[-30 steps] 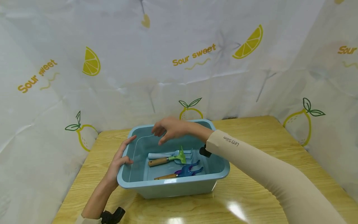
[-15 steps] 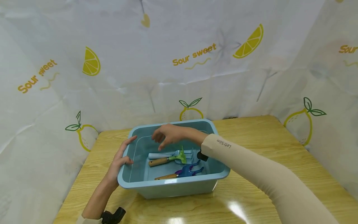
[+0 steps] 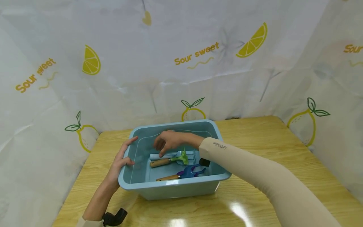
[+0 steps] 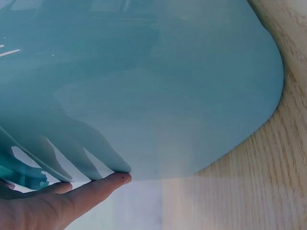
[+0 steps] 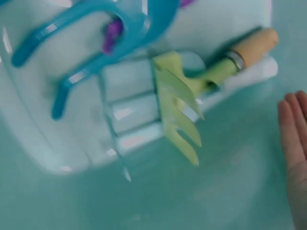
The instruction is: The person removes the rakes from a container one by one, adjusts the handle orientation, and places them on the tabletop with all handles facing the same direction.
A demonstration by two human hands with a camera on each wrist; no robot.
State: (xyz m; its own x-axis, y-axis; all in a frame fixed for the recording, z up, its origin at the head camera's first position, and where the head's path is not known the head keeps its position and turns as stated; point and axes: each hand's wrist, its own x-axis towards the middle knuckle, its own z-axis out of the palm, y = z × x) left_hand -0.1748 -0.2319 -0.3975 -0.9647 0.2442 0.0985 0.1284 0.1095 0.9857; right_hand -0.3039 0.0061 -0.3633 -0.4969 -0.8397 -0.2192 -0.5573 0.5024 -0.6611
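Observation:
A light blue plastic basin (image 3: 178,190) stands on the table. My left hand (image 3: 117,167) holds its left rim, the thumb bent over the inside and the other fingers against the outer wall. Inside the basin, my right hand (image 3: 171,140) hovers with loosely bent fingers, holding nothing. Below it lies a light blue pronged garden tool (image 3: 158,156), partly under a green hand rake (image 5: 177,96) with a wooden handle. Nearer the front wall is a blue garden fork (image 3: 187,172), also wooden-handled. A purple piece (image 5: 113,36) shows beneath the fork, mostly hidden.
The wood-grain table (image 3: 255,148) extends around the basin on both sides and in front. Behind it hangs a white sheet (image 3: 127,94) printed with lemons. The basin's walls surround the tools.
My right hand has lowered into the basin toward the light blue tool's handle, and the right forearm has come down with it. The left hand keeps its hold on the rim.

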